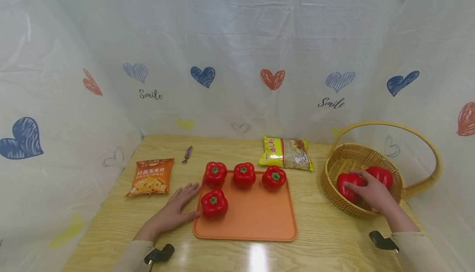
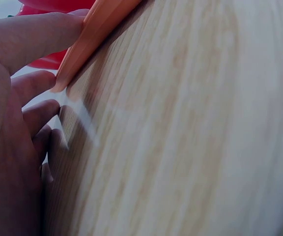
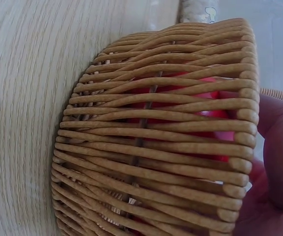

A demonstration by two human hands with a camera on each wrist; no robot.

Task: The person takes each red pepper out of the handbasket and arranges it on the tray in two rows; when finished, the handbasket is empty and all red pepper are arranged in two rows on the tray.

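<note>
My right hand (image 1: 372, 191) reaches into a round wicker basket (image 1: 338, 202), fingers and thumb curled round a red bell pepper (image 1: 346, 182). Beside it in the basket sits another red bell pepper (image 1: 383, 176). In the right wrist view the woven wall (image 3: 156, 132) hides most of the pepper and fingers. My left hand (image 1: 172, 211) lies with extended fingers at the left edge of an orange tray (image 1: 256, 222). In the left wrist view its thumb and a fingertip touch the tray's rim (image 2: 99, 32). Several red bell peppers stand on the tray, one (image 1: 214, 204) near the left thumb.
An orange snack bag (image 1: 151, 177) lies at the left, with a small wrapped candy (image 1: 187, 154) behind it. A yellow food packet (image 1: 286, 153) lies behind the tray. The basket's tall handle (image 1: 432, 156) leans right. A patterned curtain (image 1: 237, 111) encloses the table.
</note>
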